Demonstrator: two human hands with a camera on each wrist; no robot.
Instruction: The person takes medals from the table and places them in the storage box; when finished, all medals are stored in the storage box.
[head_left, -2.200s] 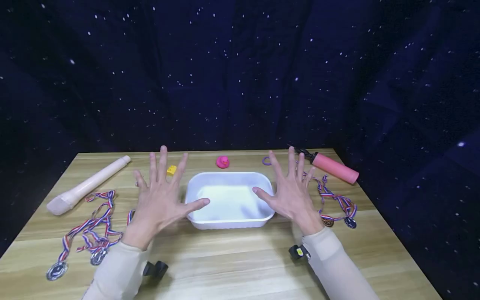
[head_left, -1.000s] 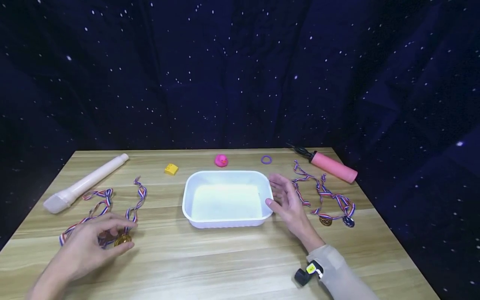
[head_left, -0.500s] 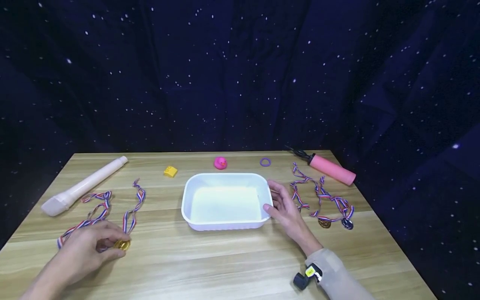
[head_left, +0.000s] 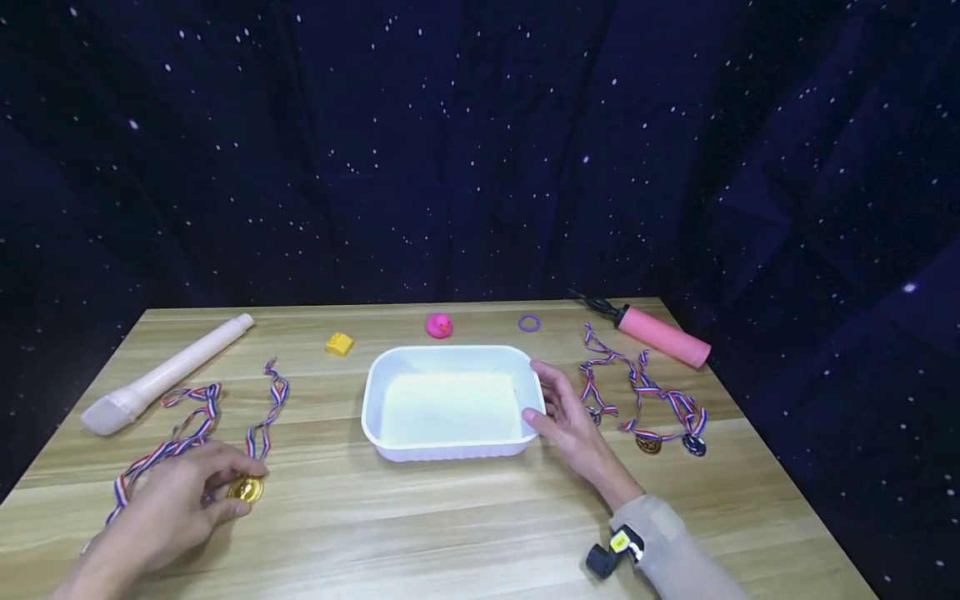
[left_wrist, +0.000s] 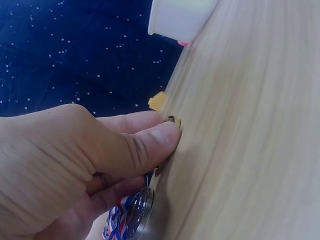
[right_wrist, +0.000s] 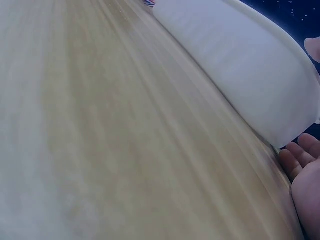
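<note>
At the table's left front, my left hand pinches the edge of a gold medal between thumb and fingers. The medal lies low at the table, its striped ribbon stretching away behind. In the left wrist view, the hand covers most of it, and a silver medal sits just beneath the fingers. My right hand holds the right end of a white plastic basin, thumb over the rim and fingers along the outer wall. Nothing lies inside the basin.
Behind the basin are a yellow toy block, a pink rubber duck and a purple ring. A pale microphone-shaped tube lies left. At right are a pink hand pump and ribboned medals, one bronze, one silver.
My left hand has gone from spread fingers beside the basin to the gold medal at left and closed on its edge. My right hand has lowered onto the basin's right rim.
</note>
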